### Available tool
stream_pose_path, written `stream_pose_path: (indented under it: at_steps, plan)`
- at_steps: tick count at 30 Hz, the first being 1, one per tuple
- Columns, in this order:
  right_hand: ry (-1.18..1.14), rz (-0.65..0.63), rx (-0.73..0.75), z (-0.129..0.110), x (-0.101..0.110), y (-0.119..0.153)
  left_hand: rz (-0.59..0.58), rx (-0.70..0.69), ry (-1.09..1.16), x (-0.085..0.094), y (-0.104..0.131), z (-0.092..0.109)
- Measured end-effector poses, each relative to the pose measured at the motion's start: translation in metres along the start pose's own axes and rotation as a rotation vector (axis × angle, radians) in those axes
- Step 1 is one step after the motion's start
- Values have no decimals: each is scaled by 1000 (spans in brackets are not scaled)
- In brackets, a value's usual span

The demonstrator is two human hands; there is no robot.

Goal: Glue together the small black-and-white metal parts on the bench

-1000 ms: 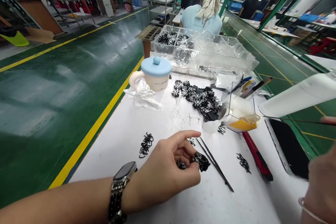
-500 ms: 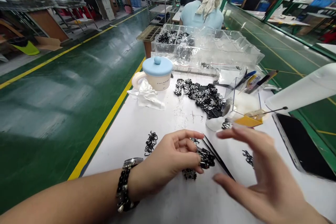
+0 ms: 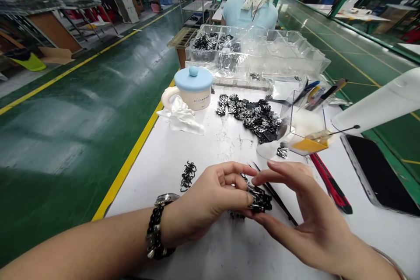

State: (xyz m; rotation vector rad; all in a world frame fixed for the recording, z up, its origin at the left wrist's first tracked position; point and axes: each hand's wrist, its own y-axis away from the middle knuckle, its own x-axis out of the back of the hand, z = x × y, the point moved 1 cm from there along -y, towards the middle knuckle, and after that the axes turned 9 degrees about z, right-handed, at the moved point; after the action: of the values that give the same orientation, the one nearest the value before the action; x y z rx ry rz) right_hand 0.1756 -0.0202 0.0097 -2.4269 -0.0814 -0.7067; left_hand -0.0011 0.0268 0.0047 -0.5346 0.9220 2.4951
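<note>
Between the thumb and fingers of my left hand [image 3: 210, 199] is a small cluster of black metal parts [image 3: 260, 200]. My right hand [image 3: 305, 214] is at the cluster's right side, its thumb under the parts and its fingertips near their top; whether it grips them is unclear. Black tweezers [image 3: 278, 201] lie on the white table [image 3: 157, 153] behind the hands. More small black parts [image 3: 236, 215] are partly hidden below my left hand. A little pile of black hooks [image 3: 188, 176] sits left of my left hand.
A heap of black parts [image 3: 256, 118] lies mid-table. Behind are a lidded mug [image 3: 197, 96], tissue [image 3: 183, 118] and clear trays [image 3: 278, 52]. At right are a pen holder [image 3: 308, 129], red cutter [image 3: 331, 183], white tube [image 3: 380, 105] and phone [image 3: 380, 170]. A person [image 3: 249, 11] sits ahead.
My right hand has moved left to the parts in my left hand, its fingers drawing nearer together. The red cutter has come into view. My left hand keeps its hold.
</note>
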Motion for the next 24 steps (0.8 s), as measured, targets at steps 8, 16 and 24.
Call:
stream_pose_path:
  at_steps: [8, 16, 24]
  plan:
    - [160, 29, 107, -2, 3, 0, 4, -4, -62, -2, 1, 1]
    - [203, 36, 140, -2, 2, -3, -2, 20, -76, -2, 0, 0]
    - [215, 44, 103, 0, 2, -2, 27, 67, -8, -4, 0, -2]
